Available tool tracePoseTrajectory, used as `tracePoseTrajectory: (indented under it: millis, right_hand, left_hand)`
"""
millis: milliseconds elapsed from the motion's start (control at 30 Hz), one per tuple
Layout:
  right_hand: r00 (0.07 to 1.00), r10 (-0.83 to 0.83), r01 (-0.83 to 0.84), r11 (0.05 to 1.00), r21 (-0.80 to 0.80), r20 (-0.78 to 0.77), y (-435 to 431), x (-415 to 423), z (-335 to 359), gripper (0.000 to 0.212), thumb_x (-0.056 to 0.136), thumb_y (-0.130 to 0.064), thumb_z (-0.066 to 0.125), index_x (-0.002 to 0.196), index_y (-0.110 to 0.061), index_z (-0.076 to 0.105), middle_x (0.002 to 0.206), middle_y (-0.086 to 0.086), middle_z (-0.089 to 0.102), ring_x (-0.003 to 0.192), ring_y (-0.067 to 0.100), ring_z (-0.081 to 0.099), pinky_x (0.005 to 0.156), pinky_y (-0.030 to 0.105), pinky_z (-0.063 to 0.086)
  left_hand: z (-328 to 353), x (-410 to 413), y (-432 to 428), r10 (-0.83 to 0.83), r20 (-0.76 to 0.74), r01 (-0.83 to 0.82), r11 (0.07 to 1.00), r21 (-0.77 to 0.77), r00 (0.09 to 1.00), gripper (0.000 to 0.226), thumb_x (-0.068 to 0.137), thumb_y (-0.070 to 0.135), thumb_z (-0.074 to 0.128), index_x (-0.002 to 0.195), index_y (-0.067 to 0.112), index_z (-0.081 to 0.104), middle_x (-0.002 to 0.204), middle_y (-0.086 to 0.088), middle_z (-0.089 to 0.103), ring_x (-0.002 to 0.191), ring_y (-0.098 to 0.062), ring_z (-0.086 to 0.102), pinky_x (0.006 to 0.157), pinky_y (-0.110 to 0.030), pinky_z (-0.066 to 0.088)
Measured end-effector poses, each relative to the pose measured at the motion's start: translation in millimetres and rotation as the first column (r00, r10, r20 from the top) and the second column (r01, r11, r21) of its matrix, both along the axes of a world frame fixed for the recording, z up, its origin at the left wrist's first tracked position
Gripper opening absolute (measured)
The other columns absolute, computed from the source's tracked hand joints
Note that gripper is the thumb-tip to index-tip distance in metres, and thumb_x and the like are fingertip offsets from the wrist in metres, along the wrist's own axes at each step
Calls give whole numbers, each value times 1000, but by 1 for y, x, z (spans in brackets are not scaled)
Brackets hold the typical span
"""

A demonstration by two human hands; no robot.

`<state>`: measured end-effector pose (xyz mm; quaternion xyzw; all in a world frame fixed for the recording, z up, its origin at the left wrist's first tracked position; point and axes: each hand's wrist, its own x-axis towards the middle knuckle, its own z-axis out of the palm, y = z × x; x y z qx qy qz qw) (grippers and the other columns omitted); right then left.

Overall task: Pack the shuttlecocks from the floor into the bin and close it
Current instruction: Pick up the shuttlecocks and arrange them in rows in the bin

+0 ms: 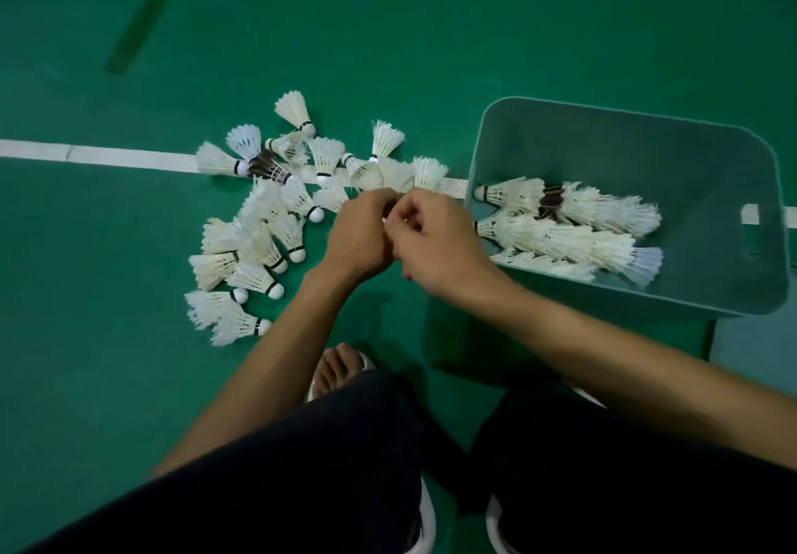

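A crouching person's left hand and right hand meet above a green court floor, fingers curled inward and pressed together around something small and white; what it is cannot be told. Loose shuttlecocks lie scattered left of and beyond the fingers, across a white court line. Just right of the fingers stands an open grey-green bin holding nested rows of shuttlecocks.
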<state>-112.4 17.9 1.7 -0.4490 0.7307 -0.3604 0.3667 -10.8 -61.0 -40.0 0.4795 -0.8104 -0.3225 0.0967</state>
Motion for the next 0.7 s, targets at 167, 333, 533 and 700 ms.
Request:
tracePoseTrajectory:
  millis: [167,333,533,700]
  right_hand:
    - [973,112,-54,961,271,-201,-24,23,-61,22,88,-14,54,109,-14,60,111,9,57,99,32,59,86,39,50]
    - [877,143,10,949,315,-458,-33,18,-99,32,88,-16,61,119,-15,69,133,11,46,125,32,46,96,43,50]
    - [945,65,9,974,225,-320,-56,24,-104,47,81,-12,61,124,-26,74,132,10,61,122,33,53,105,38,45]
    - [968,-9,80,958,274,-250,-55,27,-104,30,81,-27,65,108,-23,79,101,5,77,106,31,64,93,39,53]
  left_hand:
    - [-62,42,-19,353,124,-372,907,200,927,12,84,9,61,89,16,69,96,-7,75,94,-30,69,83,-38,56]
    - [-87,36,-48,754,42,-685,570,454,655,47,78,58,77,75,12,69,63,-3,65,74,-30,74,71,-41,60]
    - [-101,10,-75,827,64,-793,511,332,559,59,74,62,76,99,9,79,93,-8,77,93,-29,73,78,-35,56]
    - [-93,2,-69,852,-136,-787,519,334,505,33,70,41,76,60,13,62,60,-2,59,56,-18,50,56,-29,39]
